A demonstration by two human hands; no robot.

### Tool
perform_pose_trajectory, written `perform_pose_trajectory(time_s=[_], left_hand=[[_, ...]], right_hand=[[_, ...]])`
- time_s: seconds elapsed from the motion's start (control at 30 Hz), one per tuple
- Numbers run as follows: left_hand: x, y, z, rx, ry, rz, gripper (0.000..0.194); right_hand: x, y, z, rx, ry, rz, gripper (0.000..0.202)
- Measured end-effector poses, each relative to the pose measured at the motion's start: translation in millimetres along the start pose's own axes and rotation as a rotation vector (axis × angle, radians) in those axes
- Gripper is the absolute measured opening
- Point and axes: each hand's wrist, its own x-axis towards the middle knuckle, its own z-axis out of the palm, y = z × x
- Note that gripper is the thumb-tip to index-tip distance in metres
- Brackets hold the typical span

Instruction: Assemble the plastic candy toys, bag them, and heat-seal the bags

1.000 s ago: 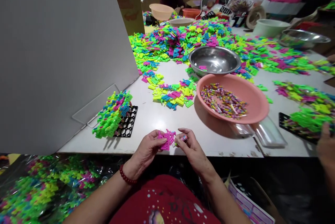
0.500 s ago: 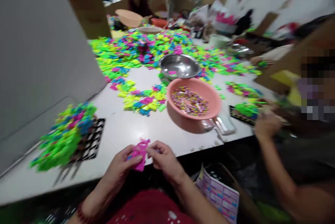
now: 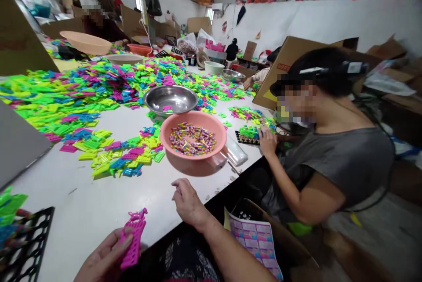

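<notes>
A pink plastic piece (image 3: 134, 240) with a ridged body and a small figure at its top is held between the thumb and fingers of my left hand (image 3: 110, 253), low at the table's front edge. My right hand (image 3: 187, 200) is over the table edge, its fingers bent and partly hidden behind one another; whether anything is between them cannot be made out. Beyond it stands a salmon-pink bowl (image 3: 216, 141) of small multicoloured pieces. A steel bowl (image 3: 184, 104) behind it has a few pink pieces inside.
Loose bright plastic pieces (image 3: 132, 154) and a large heap cover the white table (image 3: 75, 185). A black holed tray (image 3: 39, 233) is at the lower left. At the right a person (image 3: 329, 159) works beside another tray. A printed sheet (image 3: 255, 242) lies below the edge.
The view has swung to the right. My right hand has parted from the pink piece, which stays in my left hand. The person at the right is now in fuller view.
</notes>
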Motion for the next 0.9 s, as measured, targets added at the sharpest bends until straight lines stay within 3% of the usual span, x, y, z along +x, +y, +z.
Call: perform_pose_trajectory(time_s=[0.13, 0.27, 0.9], left_hand=[[-11.3, 5.4, 12.4, -0.020, -0.042, 0.056, 0.048], [-10.7, 4.5, 15.3, -0.094, -0.092, 0.133, 0.042], [-14.2, 2.8, 7.4, -0.151, -0.170, 0.180, 0.031]], right_hand=[[-22.7, -16.7, 12.3, 0.424, -0.266, 0.153, 0.030], [-35.7, -29.0, 18.9, 0.585, -0.402, 0.328, 0.038], [-37.4, -30.8, 21.4, 0.678, -0.491, 0.377, 0.037]])
